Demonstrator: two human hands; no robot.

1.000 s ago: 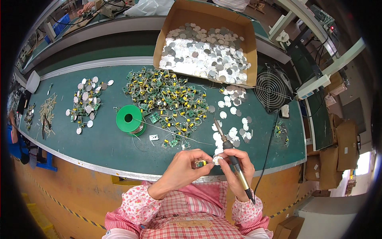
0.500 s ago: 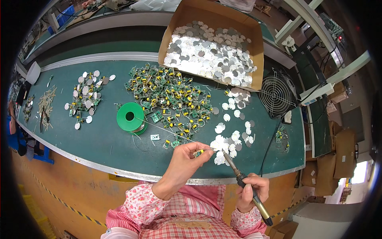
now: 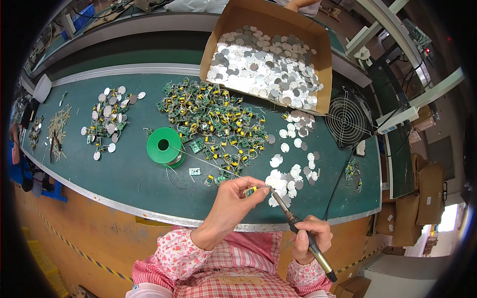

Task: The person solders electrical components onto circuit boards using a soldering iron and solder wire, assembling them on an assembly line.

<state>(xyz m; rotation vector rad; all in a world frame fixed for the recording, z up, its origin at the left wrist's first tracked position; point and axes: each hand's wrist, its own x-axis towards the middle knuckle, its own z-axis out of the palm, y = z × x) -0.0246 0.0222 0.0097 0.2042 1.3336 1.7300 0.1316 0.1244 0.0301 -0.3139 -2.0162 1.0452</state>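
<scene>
My left hand pinches a small green circuit board with a yellow part. The thin solder wire runs to these same fingers from a green spool on the bench. Held in my right hand is a soldering iron, slanting up and left. Its tip meets the work just past my left fingertips; whether it touches the board or the wire is too small to tell. Loose round discs, white and grey, lie below and beyond the tip.
Beyond my hands lies a heap of circuit boards. A cardboard box of discs stands behind, beside a fan with a wire guard. Leftward are boards with discs attached and a pile of thin sticks. A black cable crosses the right side.
My right hand has shifted slightly left and up, bringing the iron's tip leftward to my left fingertips. My left hand stays nearly still. Another person's arm has appeared behind the box.
</scene>
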